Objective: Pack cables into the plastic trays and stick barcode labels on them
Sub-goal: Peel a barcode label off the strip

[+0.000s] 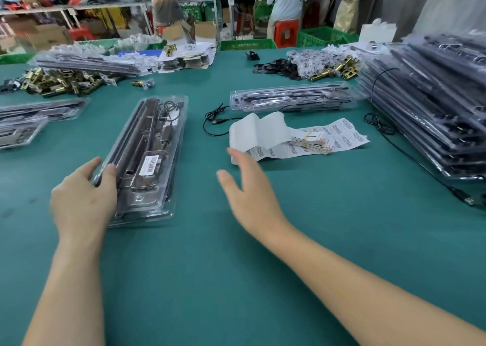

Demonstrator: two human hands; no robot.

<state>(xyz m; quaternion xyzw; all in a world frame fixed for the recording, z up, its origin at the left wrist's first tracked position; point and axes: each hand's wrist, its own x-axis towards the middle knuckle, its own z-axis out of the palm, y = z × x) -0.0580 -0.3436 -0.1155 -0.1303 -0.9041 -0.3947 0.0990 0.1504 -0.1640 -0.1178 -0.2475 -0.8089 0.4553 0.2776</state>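
While labelled tray point(147, 161) is being gripped by left hand point(84, 196), spread-fingered right hand point(249, 193) is being readied, likely for 12-o'clock cable point(214, 123).

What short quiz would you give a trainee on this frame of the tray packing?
1. True or false: the near tray already carries a barcode label.
2. The right hand is: A) pinching a cable; B) open, holding nothing; C) pressing down on a tray.
3. Which hand holds the near tray's left edge?
Key: 1 true; 2 B; 3 the left hand.
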